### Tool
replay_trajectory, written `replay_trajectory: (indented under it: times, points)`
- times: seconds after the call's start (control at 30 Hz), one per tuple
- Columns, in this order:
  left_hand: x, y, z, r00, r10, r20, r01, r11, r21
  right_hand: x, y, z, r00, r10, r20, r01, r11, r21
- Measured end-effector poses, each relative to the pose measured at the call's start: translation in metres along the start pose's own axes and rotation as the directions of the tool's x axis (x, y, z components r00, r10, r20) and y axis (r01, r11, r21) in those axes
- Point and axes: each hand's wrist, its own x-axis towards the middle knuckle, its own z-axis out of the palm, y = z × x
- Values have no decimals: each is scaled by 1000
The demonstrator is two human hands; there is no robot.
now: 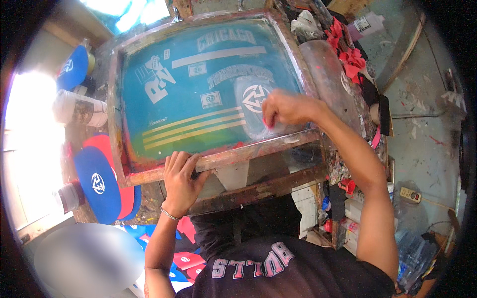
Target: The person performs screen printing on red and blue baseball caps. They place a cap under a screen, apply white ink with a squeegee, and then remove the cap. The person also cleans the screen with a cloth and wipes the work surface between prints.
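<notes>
A silk-screen printing frame with a teal mesh (189, 99) lies in front of me, with pale lettering, logos and yellow stripes showing in it. My left hand (183, 175) is closed over the near rail of its wooden frame (258, 149), fingers on top. My right hand (288, 108) is closed above the right part of the mesh, beside a round white logo (254, 99) inside a greyish, wet-looking patch. A small pinkish-red bit shows under its fingers. Motion blurs it, so I cannot make out what it is.
Blue and red cap panels (97, 183) with a white logo hang over the left side. White tubs (82, 109) stand beside the frame. Red cloth scraps (350, 62) and a bottle (366, 25) lie at the far right. More cut panels (189, 260) sit low on the left.
</notes>
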Motion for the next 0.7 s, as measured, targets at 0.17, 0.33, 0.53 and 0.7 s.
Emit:
replay_trajectory:
  times: [0.17, 0.33, 0.53, 0.7]
  points:
    - [1, -1, 1, 1000, 19, -19, -20, 1000, -10, 3, -4, 15, 995, -46, -86, 49, 998, 28]
    - [4, 2, 0, 999, 5, -37, -5, 1000, 9, -34, 10, -17, 960, 196, -200, -230, 958, -168]
    - [2, 3, -4, 1000, -6, -27, 7, 1000, 14, -48, -6, 0, 956, 228, -184, -215, 973, 86]
    - [9, 8, -5, 998, 14, -56, -14, 1000, 0, -41, -10, 1, 902, 187, -390, -230, 971, -67]
